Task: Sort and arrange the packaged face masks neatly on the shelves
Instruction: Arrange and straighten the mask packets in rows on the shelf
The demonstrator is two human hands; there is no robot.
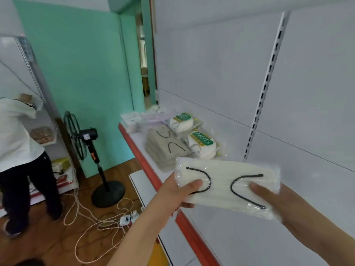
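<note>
I hold a clear pack of white face masks with black ear loops flat above the white shelf. My left hand grips its left end, thumb on top. My right hand grips its right end the same way. Farther along the shelf lies a stack of beige mask packs with black loops. Beside that stack sit two packs of white N95 masks with green labels, one behind the other. More pale packs lie at the far end.
The shelf has a red front edge and a slotted upright on its back panel. A standing fan and loose cables with a power strip are on the wooden floor. A person stands at another rack on the left.
</note>
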